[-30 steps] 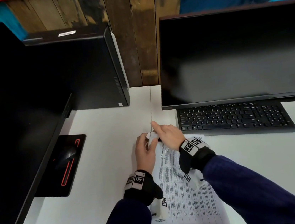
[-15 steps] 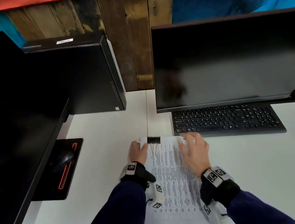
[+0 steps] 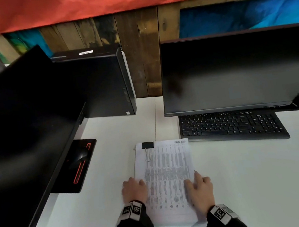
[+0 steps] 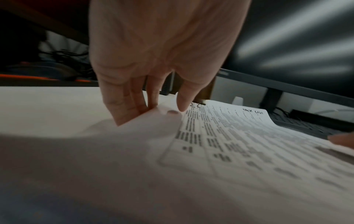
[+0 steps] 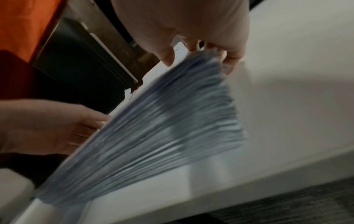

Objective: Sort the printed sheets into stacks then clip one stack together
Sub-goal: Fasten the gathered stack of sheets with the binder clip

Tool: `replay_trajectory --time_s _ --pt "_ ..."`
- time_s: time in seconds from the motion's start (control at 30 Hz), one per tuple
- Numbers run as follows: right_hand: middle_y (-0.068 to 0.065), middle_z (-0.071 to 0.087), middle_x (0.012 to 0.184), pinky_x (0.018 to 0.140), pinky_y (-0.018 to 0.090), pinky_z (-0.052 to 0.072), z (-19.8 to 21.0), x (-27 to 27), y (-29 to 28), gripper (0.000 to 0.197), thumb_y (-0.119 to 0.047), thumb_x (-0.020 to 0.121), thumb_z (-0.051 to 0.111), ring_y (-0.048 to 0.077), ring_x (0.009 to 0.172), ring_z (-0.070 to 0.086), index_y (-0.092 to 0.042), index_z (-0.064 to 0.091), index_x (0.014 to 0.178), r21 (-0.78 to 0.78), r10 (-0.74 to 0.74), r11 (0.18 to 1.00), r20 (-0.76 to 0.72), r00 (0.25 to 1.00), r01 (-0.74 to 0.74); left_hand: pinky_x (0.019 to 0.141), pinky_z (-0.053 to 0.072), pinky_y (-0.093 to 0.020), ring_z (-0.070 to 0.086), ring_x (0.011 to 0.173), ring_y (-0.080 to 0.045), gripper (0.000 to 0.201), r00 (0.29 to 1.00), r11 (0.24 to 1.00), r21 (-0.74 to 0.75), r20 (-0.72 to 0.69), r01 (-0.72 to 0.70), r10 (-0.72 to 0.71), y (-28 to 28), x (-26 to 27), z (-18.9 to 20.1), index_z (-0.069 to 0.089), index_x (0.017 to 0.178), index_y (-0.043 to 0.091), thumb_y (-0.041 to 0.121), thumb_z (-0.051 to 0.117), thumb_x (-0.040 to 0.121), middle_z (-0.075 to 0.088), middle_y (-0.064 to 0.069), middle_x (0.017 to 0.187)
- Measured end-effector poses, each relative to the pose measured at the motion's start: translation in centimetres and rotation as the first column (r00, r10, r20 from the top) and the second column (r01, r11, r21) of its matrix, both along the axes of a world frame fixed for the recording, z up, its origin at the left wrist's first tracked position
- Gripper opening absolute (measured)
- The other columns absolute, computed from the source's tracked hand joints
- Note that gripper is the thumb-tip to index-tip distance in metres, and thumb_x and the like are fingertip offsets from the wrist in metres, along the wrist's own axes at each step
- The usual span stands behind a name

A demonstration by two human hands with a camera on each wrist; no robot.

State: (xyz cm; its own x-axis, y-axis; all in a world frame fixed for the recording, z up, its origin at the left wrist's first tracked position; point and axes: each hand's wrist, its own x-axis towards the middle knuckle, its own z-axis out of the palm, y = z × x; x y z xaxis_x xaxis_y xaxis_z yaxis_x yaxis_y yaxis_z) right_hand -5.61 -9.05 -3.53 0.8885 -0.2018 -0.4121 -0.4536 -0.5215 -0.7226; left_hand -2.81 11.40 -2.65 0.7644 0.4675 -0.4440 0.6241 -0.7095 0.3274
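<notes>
A stack of printed sheets (image 3: 164, 170) lies lengthwise on the white desk (image 3: 255, 172), with a black binder clip (image 3: 147, 145) on its far left corner. My left hand (image 3: 136, 184) grips the stack's left edge near the front. In the left wrist view the hand (image 4: 162, 109) has its fingers under the paper (image 4: 239, 144) and its thumb on top, and the clip's wire handles (image 4: 195, 105) show past the thumb. My right hand (image 3: 194, 181) holds the right edge. In the right wrist view the hand (image 5: 199, 60) has the stack (image 5: 162, 128) between thumb and fingers, raised off the desk.
A black keyboard (image 3: 231, 127) and a dark monitor (image 3: 234, 72) stand just behind and right of the stack. A black PC tower (image 3: 102, 85) is at the back left. A second monitor (image 3: 25, 132) looms on the left over a mouse (image 3: 78, 158) on a black pad.
Both hands have left the binder clip at the far corner and slid back along the stack. They now hold its side edges near the front, and the clip stays on the sheets.
</notes>
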Motion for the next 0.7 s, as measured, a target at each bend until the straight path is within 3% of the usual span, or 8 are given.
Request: replay_trajectory --time_s 0.1,0.23,0.3,0.37,0.5,0.6,0.7 --pt "0.011 0.035 0.127 0.107 0.042 0.035 0.7 1.8 2.0 0.063 -0.048 0.091 0.045 0.029 0.12 0.036 -0.017 0.029 0.143 0.04 0.124 0.992 -0.094 0.988 -0.121 0.09 0.045 -0.035 0.056 0.109 -0.031 0.037 0.997 0.996 -0.019 0.013 -0.082 0.083 2.6 0.1 -0.2 0.056 0.119 0.003 0.028 0.042 0.095 0.057 -0.016 0.121" --pt "0.017 0.03 0.141 0.11 0.047 0.031 1.0 6.1 3.7 0.078 -0.059 0.088 0.046 0.035 0.131 0.03 -0.011 0.025 0.145 0.061 0.187 0.982 -0.153 0.97 -0.18 0.089 0.044 -0.034 0.058 0.109 -0.031 0.028 0.985 0.983 -0.086 0.054 -0.162 0.167 4.5 2.5 0.7 0.064 0.109 0.005 0.02 0.048 0.092 0.064 -0.014 0.116" --pt "0.018 0.025 0.149 0.114 0.045 0.027 1.0 7.8 3.8 0.084 -0.057 0.089 0.048 0.036 0.138 0.026 -0.01 0.015 0.151 0.092 0.178 0.982 -0.149 0.973 -0.166 0.086 0.045 -0.031 0.059 0.106 -0.032 0.024 0.978 0.972 -0.156 0.089 -0.173 0.189 4.6 4.0 1.4 0.067 0.104 0.005 0.014 0.049 0.091 0.067 -0.015 0.112" --pt "0.016 0.022 0.155 0.116 0.043 0.024 1.1 9.4 3.8 0.09 -0.053 0.089 0.052 0.032 0.142 0.025 -0.008 0.007 0.152 0.184 0.136 0.977 -0.131 0.982 -0.111 0.091 0.044 -0.03 0.057 0.111 -0.033 0.027 0.972 0.959 -0.226 0.118 -0.173 0.204 4.5 5.5 2.1 0.066 0.111 0.004 0.008 0.049 0.09 0.065 -0.015 0.119" --pt "0.015 0.021 0.157 0.117 0.04 0.024 1.7 10.9 3.8 0.093 -0.049 0.089 0.057 0.028 0.143 0.026 -0.004 0.004 0.151 0.334 0.085 0.942 -0.138 0.987 -0.034 0.091 0.04 -0.027 0.051 0.122 -0.033 0.026 0.969 0.931 -0.328 0.128 -0.159 0.211 4.5 7.8 2.8 0.068 0.103 0.006 0.002 0.045 0.091 0.061 -0.011 0.12" --pt "0.014 0.019 0.158 0.118 0.039 0.023 1.5 10.8 3.7 0.094 -0.047 0.09 0.057 0.028 0.144 0.025 -0.006 -0.001 0.152 0.374 0.065 0.927 -0.165 0.984 0.001 0.1 0.038 -0.026 0.05 0.124 -0.03 0.039 0.967 0.912 -0.376 0.123 -0.161 0.221 4.9 8.6 2.8 0.059 0.126 0.008 0.001 0.044 0.091 0.055 -0.009 0.135" --pt "0.014 0.014 0.159 0.118 0.037 0.021 1.4 10.7 3.7 0.095 -0.044 0.091 0.057 0.028 0.145 0.021 -0.006 -0.005 0.151 0.403 0.079 0.915 -0.173 0.982 -0.003 0.098 0.039 -0.026 0.052 0.121 -0.03 0.043 0.968 0.907 -0.392 0.125 -0.153 0.217 5.4 8.7 2.4 0.06 0.126 0.012 -0.001 0.043 0.089 0.057 -0.008 0.134"
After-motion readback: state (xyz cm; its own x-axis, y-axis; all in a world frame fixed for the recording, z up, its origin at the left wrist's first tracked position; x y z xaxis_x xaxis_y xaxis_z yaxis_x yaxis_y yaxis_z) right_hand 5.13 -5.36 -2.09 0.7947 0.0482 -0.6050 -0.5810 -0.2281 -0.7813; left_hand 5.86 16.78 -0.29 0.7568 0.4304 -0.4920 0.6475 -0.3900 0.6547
